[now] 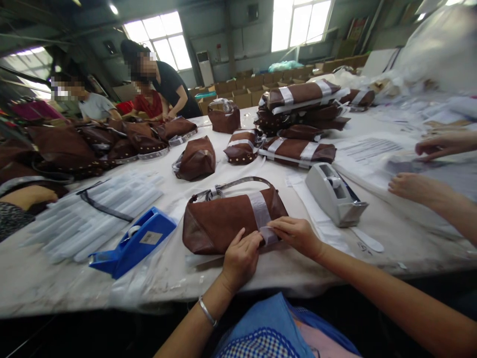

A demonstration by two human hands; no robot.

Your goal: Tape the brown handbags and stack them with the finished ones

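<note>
A brown suede handbag (219,221) lies flat on the white table (44,278) in front of me, a pale wrapping strip (261,211) running across its right side. My left hand (240,258) rests on the bag's lower edge, fingers curled against the strip's end. My right hand (294,234) pinches that strip end from the right. The two hands almost touch at the bag's bottom edge.
A blue tape dispenser (134,242) sits to the left, a grey one (335,194) to the right. Clear plastic sleeves (93,214) lie at left. Wrapped brown bags (298,117) are stacked behind. Another person's hands (421,184) work at right; people stand at the far left.
</note>
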